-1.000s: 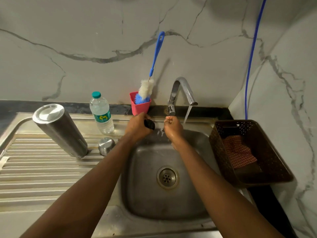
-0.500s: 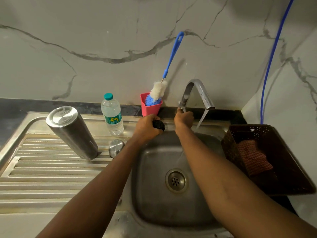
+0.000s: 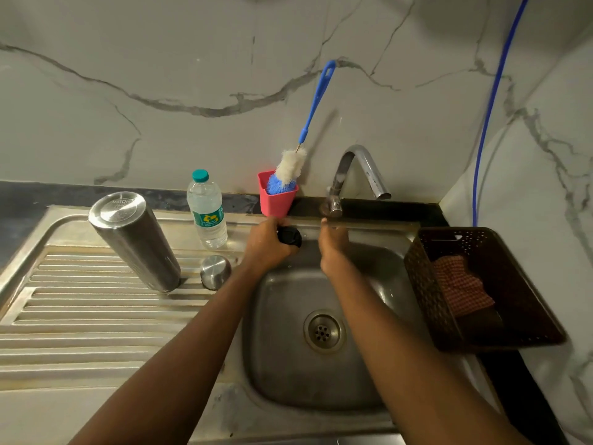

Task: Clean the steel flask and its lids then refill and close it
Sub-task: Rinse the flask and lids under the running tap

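Grey-veined marble walls [image 3: 128,53], corner at right, black counter strip [image 3: 401,211], steel sink [image 3: 288,383], dim light

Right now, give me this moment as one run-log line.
left hand grips black lid | right hand by tap, empty | steel flask inverted on drainboard | no water running

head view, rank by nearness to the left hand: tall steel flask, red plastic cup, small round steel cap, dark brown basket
1. red plastic cup, just behind the left hand
2. small round steel cap, to its left
3. tall steel flask, farther left
4. dark brown basket, far right
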